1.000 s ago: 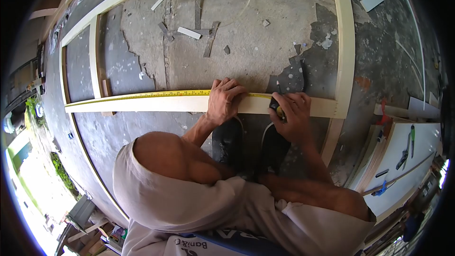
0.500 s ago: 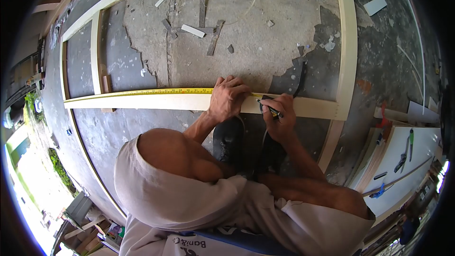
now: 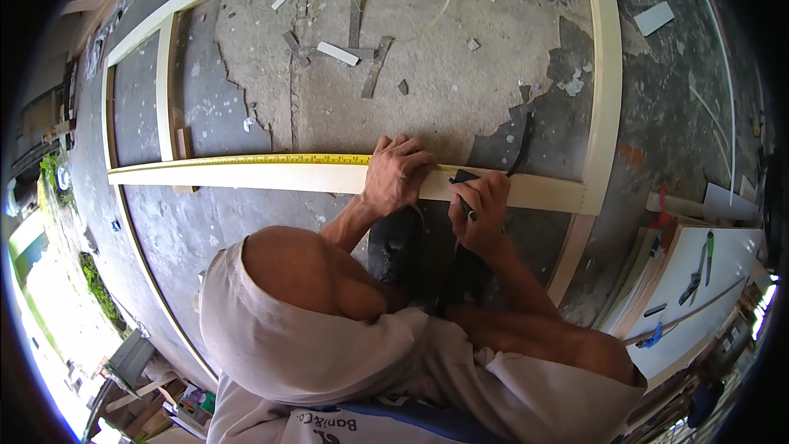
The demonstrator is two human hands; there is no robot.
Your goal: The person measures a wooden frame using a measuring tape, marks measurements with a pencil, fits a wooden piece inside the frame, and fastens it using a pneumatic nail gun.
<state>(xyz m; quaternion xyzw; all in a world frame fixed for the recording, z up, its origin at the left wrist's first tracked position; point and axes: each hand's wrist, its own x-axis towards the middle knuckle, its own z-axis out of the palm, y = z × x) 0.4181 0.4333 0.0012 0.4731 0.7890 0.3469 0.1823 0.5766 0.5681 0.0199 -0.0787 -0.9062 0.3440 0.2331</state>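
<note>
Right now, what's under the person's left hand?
The pale wooden board and the yellow tape measure lying along it run in under the left hand. The stretch right beneath is covered, so I can't see any numbers there.

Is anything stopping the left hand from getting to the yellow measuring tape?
Nothing I can see! The left hand is already on the yellow tape, which runs under it along the wooden board. The right hand is farther right at that same board, so it doesn't come between them.
</note>
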